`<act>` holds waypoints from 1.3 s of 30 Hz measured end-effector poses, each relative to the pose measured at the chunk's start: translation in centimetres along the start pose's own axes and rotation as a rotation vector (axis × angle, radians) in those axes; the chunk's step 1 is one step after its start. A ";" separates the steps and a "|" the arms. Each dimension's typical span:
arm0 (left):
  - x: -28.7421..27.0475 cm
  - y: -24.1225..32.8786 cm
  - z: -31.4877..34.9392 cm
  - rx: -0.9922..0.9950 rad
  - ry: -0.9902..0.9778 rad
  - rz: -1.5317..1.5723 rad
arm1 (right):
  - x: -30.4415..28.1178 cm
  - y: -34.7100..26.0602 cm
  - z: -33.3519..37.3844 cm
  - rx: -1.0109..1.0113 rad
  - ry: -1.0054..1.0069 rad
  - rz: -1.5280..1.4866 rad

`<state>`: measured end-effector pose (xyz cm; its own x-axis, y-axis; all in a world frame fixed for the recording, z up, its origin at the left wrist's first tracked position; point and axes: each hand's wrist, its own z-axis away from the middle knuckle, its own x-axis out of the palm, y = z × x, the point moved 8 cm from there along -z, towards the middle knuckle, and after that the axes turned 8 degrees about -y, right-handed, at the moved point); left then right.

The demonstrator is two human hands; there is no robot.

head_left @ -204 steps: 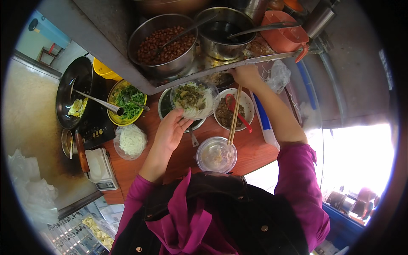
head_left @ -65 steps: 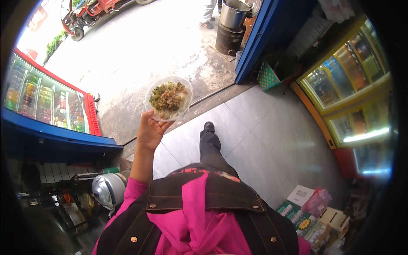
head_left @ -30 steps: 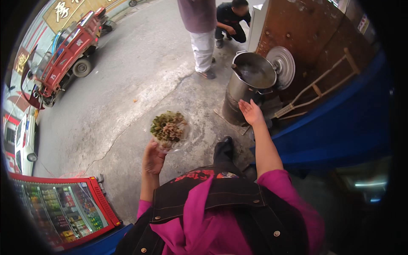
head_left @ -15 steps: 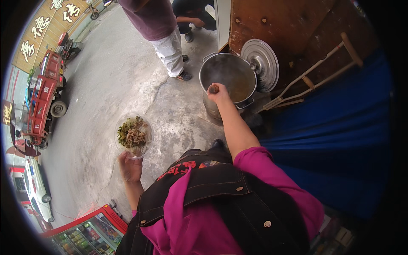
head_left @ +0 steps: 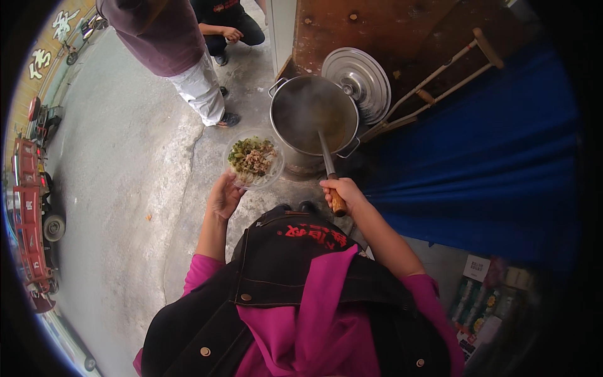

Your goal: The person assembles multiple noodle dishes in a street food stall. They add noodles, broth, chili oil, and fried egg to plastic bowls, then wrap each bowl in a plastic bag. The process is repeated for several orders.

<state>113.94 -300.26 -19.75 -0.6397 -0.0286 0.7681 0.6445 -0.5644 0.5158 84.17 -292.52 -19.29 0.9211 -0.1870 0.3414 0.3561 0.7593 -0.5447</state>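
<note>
My left hand [head_left: 226, 196] grips the near edge of a clear plastic bowl [head_left: 276, 173]. In the bowl lie pale noodles topped with chopped greens and minced meat [head_left: 254, 157]. My right hand [head_left: 347, 191] is closed around the wooden handle of a ladle [head_left: 328, 157]. The ladle's metal shaft slants down into a large steaming metal pot [head_left: 272, 116]; its lower end is hidden in the steam and the yellowish broth. The bowl hangs in the air just left of the pot, close to its rim.
A metal lid [head_left: 358, 78] leans behind the pot, beside a wooden crutch [head_left: 430, 95]. Blue cloth [head_left: 465, 157] hangs at right. A person in white trousers [head_left: 200, 91] stands ahead, another person [head_left: 229, 25] crouches behind. A red cargo tricycle [head_left: 28, 213] is far left.
The bowl has come right, close beside the pot. My right hand has drawn back toward me from over the pot, and the ladle's shaft now shows. My view has turned, too.
</note>
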 end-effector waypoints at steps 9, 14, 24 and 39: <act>-3.0 -1.8 -7.7 -0.207 -0.015 0.027 | 0.1 0.4 6.8 -0.056 0.165 0.166; -2.9 -3.0 -10.5 -0.198 -0.037 0.048 | 0.5 0.8 10.1 -0.037 0.184 0.182; -3.0 -5.1 -14.0 -0.193 -0.101 0.030 | 4.3 -0.9 19.7 -0.105 0.065 0.071; -2.4 -5.5 -14.9 -0.171 -0.056 -0.033 | 6.9 -0.3 23.1 -0.025 0.046 0.138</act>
<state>105.66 -309.40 -30.09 -0.6319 0.0357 0.7742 0.5396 -0.6967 0.4727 86.81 -279.69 0.91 0.9677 -0.1109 0.2265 0.2287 0.7644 -0.6028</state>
